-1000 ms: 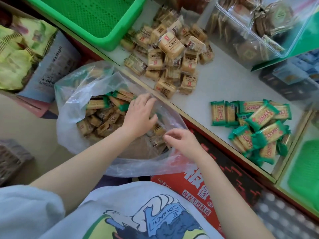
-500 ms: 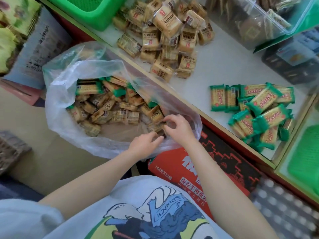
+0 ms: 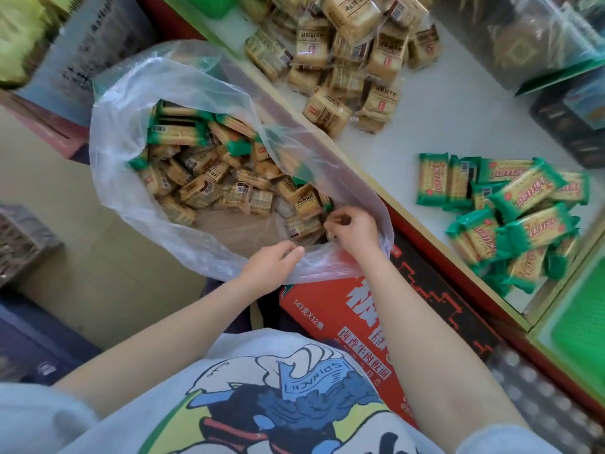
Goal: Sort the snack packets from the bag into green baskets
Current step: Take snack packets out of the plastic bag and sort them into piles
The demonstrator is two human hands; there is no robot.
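A clear plastic bag [image 3: 118,149] lies open below the counter edge, holding several tan and green-ended snack packets [image 3: 209,178]. My left hand [image 3: 271,263] grips the bag's near rim. My right hand [image 3: 353,227] reaches inside the bag at its right end, fingers curled round a small tan packet [image 3: 337,220]. On the white counter [image 3: 458,119] lie a pile of tan packets [image 3: 347,60] and a pile of green packets [image 3: 510,211]. A green basket [image 3: 209,1] shows only as a corner at the top edge; another green basket [image 3: 582,319] sits at the right edge.
A red carton [image 3: 343,309] with printed characters stands under the bag's near end. Clear bags of darker snacks [image 3: 530,37] sit at the counter's back right. Boxes and packets [image 3: 82,44] are stacked at the upper left. Beige floor [image 3: 82,257] lies at the left.
My left hand left the packets in the bag and came back to its near rim. My right hand moved from the rim into the bag's right end and closed on a packet.
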